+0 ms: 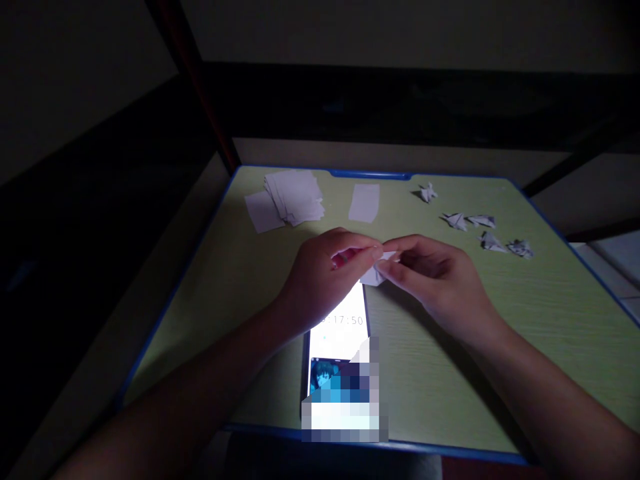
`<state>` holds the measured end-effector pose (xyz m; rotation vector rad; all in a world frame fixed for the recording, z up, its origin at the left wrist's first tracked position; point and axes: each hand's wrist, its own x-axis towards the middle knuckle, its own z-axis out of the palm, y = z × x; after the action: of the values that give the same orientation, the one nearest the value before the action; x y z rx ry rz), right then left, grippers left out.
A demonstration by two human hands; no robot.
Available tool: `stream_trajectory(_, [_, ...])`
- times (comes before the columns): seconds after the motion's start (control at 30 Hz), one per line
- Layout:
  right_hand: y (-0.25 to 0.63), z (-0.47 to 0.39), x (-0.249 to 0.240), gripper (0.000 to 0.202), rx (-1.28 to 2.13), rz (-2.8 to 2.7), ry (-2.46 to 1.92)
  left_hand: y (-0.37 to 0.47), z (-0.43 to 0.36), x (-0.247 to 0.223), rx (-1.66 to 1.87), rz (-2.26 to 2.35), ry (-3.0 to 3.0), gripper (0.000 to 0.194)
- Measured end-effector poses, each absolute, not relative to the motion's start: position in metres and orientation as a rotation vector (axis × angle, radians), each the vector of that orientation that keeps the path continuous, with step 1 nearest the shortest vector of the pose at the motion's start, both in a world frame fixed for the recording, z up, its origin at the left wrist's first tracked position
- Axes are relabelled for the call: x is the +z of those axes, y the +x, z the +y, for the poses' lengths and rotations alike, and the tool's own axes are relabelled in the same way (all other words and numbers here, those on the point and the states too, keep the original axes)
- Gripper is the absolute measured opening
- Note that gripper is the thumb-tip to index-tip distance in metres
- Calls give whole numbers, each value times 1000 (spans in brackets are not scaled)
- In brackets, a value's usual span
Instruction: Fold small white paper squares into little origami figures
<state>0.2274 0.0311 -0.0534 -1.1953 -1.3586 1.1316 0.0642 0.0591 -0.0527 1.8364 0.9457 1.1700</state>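
Observation:
A small folded piece of white paper (374, 275) is pinched between my two hands above the middle of the table. My left hand (330, 267) grips its upper left part with thumb and fingers. On the right side, my right hand (435, 277) holds the same paper between thumb and index finger. The fingers of both hands nearly touch at its top and cover part of it. Beneath my left hand lies a lit phone (337, 340) showing digits, its lower part pixelated.
The green table (550, 347) has a blue edge. A stack of white sheets (295, 193) lies at the back left, a single sheet (364, 203) at the back middle. Several folded paper pieces (493, 241) sit at the back right. The surroundings are dark.

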Motion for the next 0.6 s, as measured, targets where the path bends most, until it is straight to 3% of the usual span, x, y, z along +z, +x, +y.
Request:
stream_trajectory(0.27, [224,29,-54,24,835,-1441,-1136,64,61,-53,1168,896,1598,9])
stream_trajectory(0.5, [223,32,-56,28,957,-1342,-1091,64,61,-54,1138,863,1529,8])
stream_trajectory(0.6, [223,32,-56,20,1032,-1370,-1161,64,61,-55,1160,865,1547,8])
